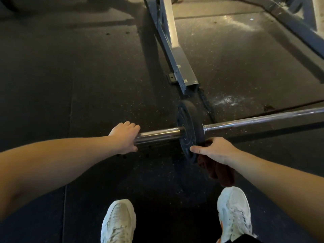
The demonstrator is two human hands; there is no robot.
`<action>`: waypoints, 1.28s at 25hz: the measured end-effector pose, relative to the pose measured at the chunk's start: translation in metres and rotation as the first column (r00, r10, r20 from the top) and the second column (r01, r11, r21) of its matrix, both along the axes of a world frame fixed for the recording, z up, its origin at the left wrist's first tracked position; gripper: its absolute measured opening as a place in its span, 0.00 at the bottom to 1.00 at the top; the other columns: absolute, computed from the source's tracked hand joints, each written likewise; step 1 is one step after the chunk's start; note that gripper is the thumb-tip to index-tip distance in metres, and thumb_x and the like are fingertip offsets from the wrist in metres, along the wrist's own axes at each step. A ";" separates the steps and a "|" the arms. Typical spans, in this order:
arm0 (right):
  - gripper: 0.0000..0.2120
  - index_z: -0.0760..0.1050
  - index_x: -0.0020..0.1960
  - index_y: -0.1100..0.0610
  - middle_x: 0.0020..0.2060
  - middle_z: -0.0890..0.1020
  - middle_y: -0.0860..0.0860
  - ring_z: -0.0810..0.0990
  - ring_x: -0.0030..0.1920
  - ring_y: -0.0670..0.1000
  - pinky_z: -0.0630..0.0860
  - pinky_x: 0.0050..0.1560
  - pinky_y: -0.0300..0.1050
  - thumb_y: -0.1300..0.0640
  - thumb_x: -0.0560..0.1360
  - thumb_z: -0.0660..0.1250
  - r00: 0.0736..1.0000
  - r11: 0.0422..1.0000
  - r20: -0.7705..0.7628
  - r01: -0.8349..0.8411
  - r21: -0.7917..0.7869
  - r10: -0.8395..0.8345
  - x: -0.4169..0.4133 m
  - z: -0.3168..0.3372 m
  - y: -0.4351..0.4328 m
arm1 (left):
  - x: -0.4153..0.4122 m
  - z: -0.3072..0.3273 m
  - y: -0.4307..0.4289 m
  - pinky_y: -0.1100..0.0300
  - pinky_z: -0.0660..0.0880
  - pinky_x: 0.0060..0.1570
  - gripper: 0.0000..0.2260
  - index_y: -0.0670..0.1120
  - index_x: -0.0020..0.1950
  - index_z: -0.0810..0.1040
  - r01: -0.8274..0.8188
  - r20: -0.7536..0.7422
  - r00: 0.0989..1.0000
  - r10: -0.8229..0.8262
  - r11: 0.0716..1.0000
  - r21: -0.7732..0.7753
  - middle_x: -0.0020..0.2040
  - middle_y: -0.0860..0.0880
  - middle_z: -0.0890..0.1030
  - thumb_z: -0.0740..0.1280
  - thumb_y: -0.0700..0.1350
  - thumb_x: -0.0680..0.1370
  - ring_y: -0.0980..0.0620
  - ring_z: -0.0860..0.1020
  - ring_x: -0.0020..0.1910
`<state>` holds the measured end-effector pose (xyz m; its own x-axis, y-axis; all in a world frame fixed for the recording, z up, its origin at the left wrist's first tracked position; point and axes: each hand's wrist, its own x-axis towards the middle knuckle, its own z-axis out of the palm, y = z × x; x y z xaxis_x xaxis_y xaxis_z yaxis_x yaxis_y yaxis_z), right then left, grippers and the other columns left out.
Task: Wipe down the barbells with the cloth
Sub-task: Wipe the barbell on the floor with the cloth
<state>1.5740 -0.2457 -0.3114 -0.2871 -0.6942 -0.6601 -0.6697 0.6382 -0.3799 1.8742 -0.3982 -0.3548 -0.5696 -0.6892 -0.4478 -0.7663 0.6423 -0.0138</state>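
Head view: a barbell (263, 120) lies on the rubber floor (70, 76), with both hands at its loaded end.
The left hand (125, 136) curls over the sleeve (157, 135) tip and steadies it. The right hand (213, 151) grips a dark red cloth (219, 171) bunched against the weight plate (188, 135), thumb on the plate's face. To wipe well, I'd keep the sleeve pinned, wrap the cloth round the steel and draw it along in full-length strokes.
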 end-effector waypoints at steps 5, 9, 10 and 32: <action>0.29 0.77 0.56 0.45 0.47 0.84 0.44 0.82 0.50 0.49 0.80 0.57 0.51 0.26 0.66 0.72 0.996 0.995 0.060 -0.052 -0.089 0.058 0.010 -0.016 -0.003 | -0.001 -0.010 -0.004 0.58 0.77 0.50 0.20 0.54 0.59 0.72 -0.099 -0.046 0.994 0.104 0.991 0.087 0.49 0.55 0.76 0.77 0.50 0.73 0.56 0.76 0.46; 0.12 0.78 0.42 0.50 0.32 0.81 0.48 0.83 0.39 0.52 0.82 0.51 0.58 0.41 0.74 0.70 0.999 0.987 0.044 -0.017 -0.160 0.024 0.016 -0.027 -0.005 | 0.003 -0.011 -0.010 0.56 0.74 0.56 0.19 0.58 0.52 0.69 -0.059 -0.064 0.996 0.063 0.997 0.058 0.44 0.57 0.76 0.77 0.52 0.71 0.58 0.75 0.42; 0.12 0.77 0.41 0.50 0.31 0.80 0.48 0.83 0.39 0.52 0.83 0.50 0.57 0.42 0.74 0.70 0.999 0.984 0.045 -0.009 -0.180 0.017 0.017 -0.028 -0.004 | 0.002 -0.012 -0.010 0.56 0.74 0.58 0.19 0.58 0.51 0.69 -0.050 -0.073 0.996 0.055 0.997 0.064 0.44 0.57 0.76 0.77 0.53 0.71 0.59 0.75 0.42; 0.14 0.78 0.53 0.52 0.41 0.82 0.47 0.82 0.43 0.48 0.82 0.51 0.50 0.42 0.76 0.70 0.987 0.972 0.089 -0.114 -0.204 0.135 0.141 -0.009 -0.016 | 0.013 -0.013 0.017 0.50 0.68 0.68 0.23 0.54 0.60 0.70 -0.035 -0.123 0.991 0.045 0.996 0.088 0.49 0.56 0.78 0.77 0.55 0.71 0.54 0.78 0.51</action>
<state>1.7151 -0.2614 -0.3201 -0.1284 -0.8395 -0.5279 -0.6904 0.4578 -0.5601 1.8872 -0.3814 -0.3675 -0.5972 -0.6750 -0.4332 -0.7838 0.6058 0.1366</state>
